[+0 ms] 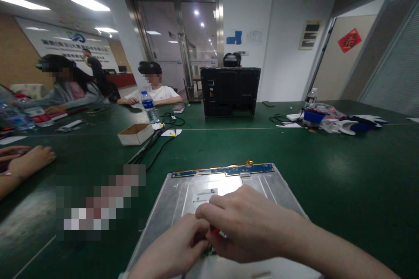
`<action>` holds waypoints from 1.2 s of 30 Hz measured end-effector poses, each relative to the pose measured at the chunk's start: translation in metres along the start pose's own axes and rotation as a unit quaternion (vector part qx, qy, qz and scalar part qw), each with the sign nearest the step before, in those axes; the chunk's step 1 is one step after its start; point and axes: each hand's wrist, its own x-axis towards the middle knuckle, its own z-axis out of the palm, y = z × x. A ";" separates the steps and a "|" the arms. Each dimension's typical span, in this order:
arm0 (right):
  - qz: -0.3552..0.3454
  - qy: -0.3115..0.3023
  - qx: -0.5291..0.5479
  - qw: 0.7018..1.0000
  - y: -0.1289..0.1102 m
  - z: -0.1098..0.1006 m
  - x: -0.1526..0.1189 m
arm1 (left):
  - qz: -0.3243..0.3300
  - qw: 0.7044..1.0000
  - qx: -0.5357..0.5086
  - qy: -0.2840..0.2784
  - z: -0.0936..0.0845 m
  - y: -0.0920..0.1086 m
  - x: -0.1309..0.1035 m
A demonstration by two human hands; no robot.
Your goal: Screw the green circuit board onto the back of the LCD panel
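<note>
A silver metal display panel [157, 213] lies flat in front of me, with a blue circuit strip [225, 171] along its far edge and a white label [204, 195] on its back. Over its near half my right hand [242, 222] is closed around a small red-and-black tool [214, 229], mostly hidden by the fingers. Close against it, my left hand [185, 242] has its fingers pinched together low on the panel. Between both hands a bit of green circuit board [212, 251] shows. What the left fingers hold is hidden.
A shallow cardboard box [135, 135], black cables [144, 150] and a water bottle [149, 107] stand to the left. A black monitor housing [231, 93] stands upright ahead. Gloves and bags [340, 120] are heaped at right. Another person's hand [32, 159] rests at left.
</note>
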 end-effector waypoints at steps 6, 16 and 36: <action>0.003 -0.002 0.003 1.000 0.001 -0.001 0.001 | 0.027 0.999 -0.033 -0.013 0.000 -0.003 -0.001; 0.011 -0.005 -0.034 0.999 0.003 0.004 0.002 | -0.016 1.000 -0.025 -0.001 0.001 -0.007 -0.001; 0.006 0.011 -0.039 0.999 0.000 0.006 0.002 | 0.039 0.999 -0.034 0.016 0.005 -0.012 -0.006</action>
